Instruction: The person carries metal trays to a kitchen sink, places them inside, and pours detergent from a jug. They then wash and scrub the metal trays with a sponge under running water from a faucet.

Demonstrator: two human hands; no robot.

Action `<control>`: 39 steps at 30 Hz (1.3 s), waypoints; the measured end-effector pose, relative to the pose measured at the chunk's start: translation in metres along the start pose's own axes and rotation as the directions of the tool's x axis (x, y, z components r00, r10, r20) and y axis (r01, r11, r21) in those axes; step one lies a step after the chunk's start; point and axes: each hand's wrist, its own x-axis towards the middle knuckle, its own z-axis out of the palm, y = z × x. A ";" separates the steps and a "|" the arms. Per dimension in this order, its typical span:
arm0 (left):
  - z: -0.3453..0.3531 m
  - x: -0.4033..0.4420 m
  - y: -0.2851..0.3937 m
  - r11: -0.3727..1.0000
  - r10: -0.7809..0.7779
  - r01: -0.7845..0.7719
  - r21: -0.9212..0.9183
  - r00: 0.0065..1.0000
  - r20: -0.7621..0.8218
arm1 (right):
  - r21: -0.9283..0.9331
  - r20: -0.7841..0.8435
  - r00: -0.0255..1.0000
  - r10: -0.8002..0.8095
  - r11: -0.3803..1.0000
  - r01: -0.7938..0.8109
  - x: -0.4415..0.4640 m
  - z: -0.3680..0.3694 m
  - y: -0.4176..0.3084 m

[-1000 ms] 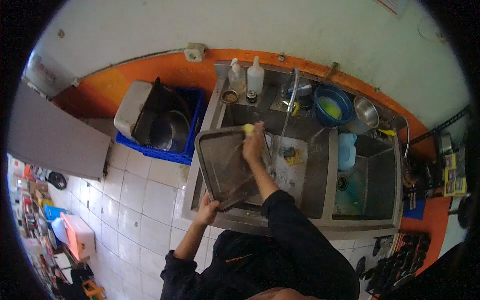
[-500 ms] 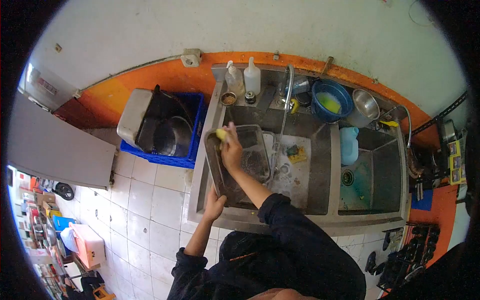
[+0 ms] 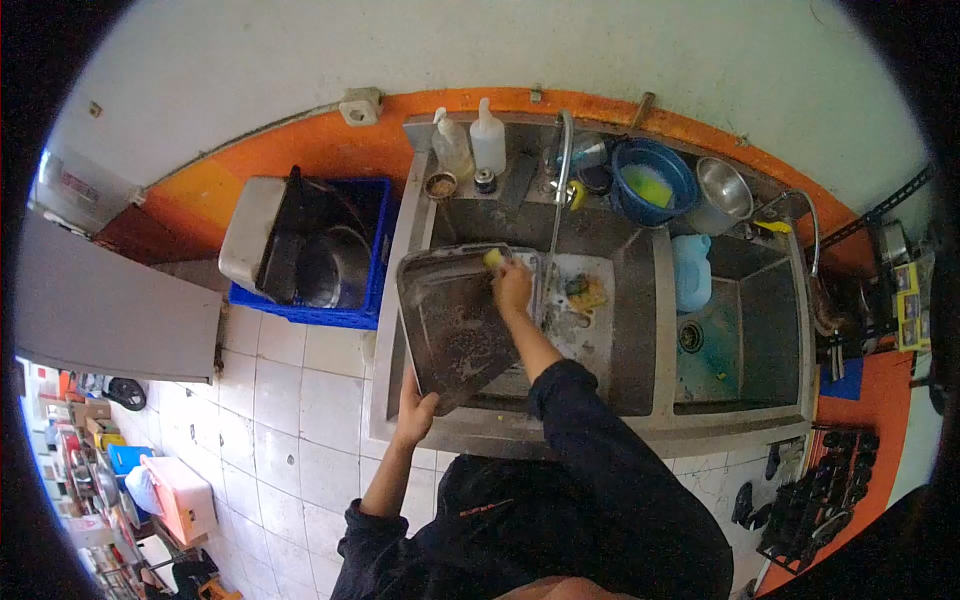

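Note:
A rectangular metal baking pan (image 3: 460,325) is tilted over the left sink basin, its dark inside facing up. At the pan's near left corner, my left hand (image 3: 415,408) is closed around the rim. My right hand (image 3: 513,288) is closed on a yellow sponge (image 3: 494,259) at the pan's far right corner. Part of the sponge is hidden by the fingers. Another sponge, yellow and dark green (image 3: 586,293), lies on a whitish surface in the basin, right of the pan. A curved faucet (image 3: 566,140) rises behind it.
On the back ledge stand two pump bottles (image 3: 488,140), a small bowl (image 3: 440,186) and a blue bucket (image 3: 655,188) holding something yellow-green. A metal pot (image 3: 724,190) is beside it. The right basin holds a light blue jug (image 3: 692,274). A blue crate (image 3: 375,250) with pans stands left.
The pan has turned flatter, so its inside faces up more. My right hand, with the sponge, has moved from the pan's left side to its far right corner.

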 end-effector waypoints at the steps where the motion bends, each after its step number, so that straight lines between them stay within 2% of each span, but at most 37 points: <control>1: -0.002 -0.001 0.005 0.991 0.025 -0.032 0.130 0.998 0.059 | 0.156 0.042 0.979 0.199 0.967 -0.203 0.001 -0.004 0.004; 2: -0.003 -0.001 0.004 0.997 -0.073 0.073 0.026 0.997 0.002 | 0.231 0.080 0.953 0.291 0.925 -0.302 -0.003 -0.002 0.003; 3: -0.005 0.000 0.003 0.997 -0.073 0.073 0.029 0.997 -0.002 | 0.299 0.117 0.918 0.380 0.868 -0.397 -0.008 -0.002 0.001; 5: -0.008 0.009 -0.004 0.991 -0.094 0.087 -0.102 0.993 -0.067 | 0.084 0.088 0.955 0.284 0.953 -0.292 -0.044 -0.003 -0.004; 7: -0.021 0.022 -0.020 0.991 -0.089 0.076 -0.112 0.990 -0.113 | -0.004 0.262 0.965 0.003 1.000 -0.002 -0.090 -0.021 -0.004; 10: -0.019 0.039 -0.019 0.940 -0.205 0.150 -0.307 0.967 -0.154 | -0.009 0.253 0.964 0.083 0.996 -0.083 -0.103 -0.033 0.022; 12: -0.020 0.046 -0.030 0.898 -0.287 0.211 -0.387 0.946 -0.150 | -0.146 0.206 0.977 0.047 0.989 -0.017 -0.083 -0.036 0.078; 14: -0.018 0.052 -0.037 0.830 -0.406 0.308 -0.465 0.905 -0.125 | -0.265 0.076 0.971 0.227 0.943 -0.200 -0.057 -0.078 0.094; 15: -0.020 0.057 -0.050 0.796 -0.462 0.330 -0.507 0.873 -0.157 | -0.337 0.119 0.945 0.305 0.908 -0.250 -0.043 -0.096 0.117; 16: -0.021 0.062 -0.059 0.747 -0.495 0.383 -0.544 0.866 -0.069 | -0.411 0.157 0.909 0.386 0.862 -0.295 -0.035 -0.111 0.138; 17: -0.021 0.066 -0.067 0.692 -0.519 0.435 -0.577 0.854 0.021 | -0.432 0.150 0.905 0.398 0.850 -0.302 -0.029 -0.129 0.143; 18: -0.019 0.070 -0.073 0.684 -0.550 0.477 -0.552 0.834 0.039 | -0.134 0.316 0.710 0.629 0.770 -0.623 -0.022 -0.152 0.136; 19: -0.016 0.077 -0.079 0.592 -0.590 0.561 -0.578 0.791 0.163 | 0.114 0.535 0.465 0.706 0.485 -0.867 -0.015 -0.176 0.121; 20: -0.026 0.087 -0.110 0.563 -0.596 0.595 -0.573 0.773 0.217 | 0.287 0.629 0.426 0.650 0.315 -0.904 -0.013 -0.197 0.095; 21: -0.035 0.097 -0.146 0.537 -0.599 0.626 -0.565 0.755 0.268 | 0.280 0.620 0.423 0.661 0.317 -0.906 -0.013 -0.206 0.110; 23: -0.030 0.115 -0.175 0.514 -0.603 0.656 -0.552 0.734 0.312 | 0.259 0.676 0.512 0.529 0.480 -0.838 -0.016 -0.220 0.146; 25: -0.007 0.130 -0.173 0.496 -0.605 0.682 -0.537 0.715 0.350 | 0.257 0.630 0.536 0.563 0.500 -0.827 -0.020 -0.235 0.139; 27: 0.053 0.131 -0.146 0.613 -0.719 0.606 -0.506 0.693 -0.041 | 0.245 0.386 0.707 0.592 0.674 -0.697 -0.032 -0.248 0.151; 28: 0.069 0.127 -0.156 0.642 -0.650 0.546 -0.539 0.760 -0.004 | 0.291 0.282 0.745 0.605 0.686 -0.667 -0.041 -0.251 0.141; 29: 0.082 0.124 -0.172 0.664 -0.572 0.482 -0.572 0.820 0.027 | 0.284 0.288 0.741 0.606 0.685 -0.671 -0.048 -0.254 0.132; 31: 0.108 0.127 -0.217 0.664 -0.561 0.550 -0.506 0.814 0.149 | 0.298 0.121 0.898 0.424 0.847 -0.440 -0.061 -0.259 0.114; 32: 0.125 0.126 -0.212 0.661 -0.561 0.551 -0.510 0.814 0.152 | 0.252 0.043 0.909 0.415 0.876 -0.412 -0.067 -0.259 0.096; 34: 0.153 0.126 -0.191 0.582 -0.668 0.666 -0.466 0.719 0.192 | 0.293 0.012 0.900 0.436 0.859 -0.420 -0.082 -0.248 0.110; 35: 0.159 0.127 -0.181 0.583 -0.665 0.662 -0.471 0.722 0.191 | 0.340 -0.011 0.889 0.458 0.838 -0.428 -0.088 -0.243 0.121; 37: 0.163 0.135 -0.170 0.588 -0.650 0.566 -0.578 0.756 0.079 | 0.395 -0.017 0.902 0.432 0.831 -0.391 -0.090 -0.246 0.122; 38: 0.151 0.142 -0.162 0.628 -0.667 0.569 -0.530 0.745 0.010 | 0.424 0.087 0.867 0.490 0.769 -0.478 -0.091 -0.254 0.124; 39: 0.120 0.159 -0.207 0.594 -0.609 0.496 -0.634 0.792 0.049 | 0.441 0.191 0.821 0.538 0.700 -0.561 -0.087 -0.260 0.121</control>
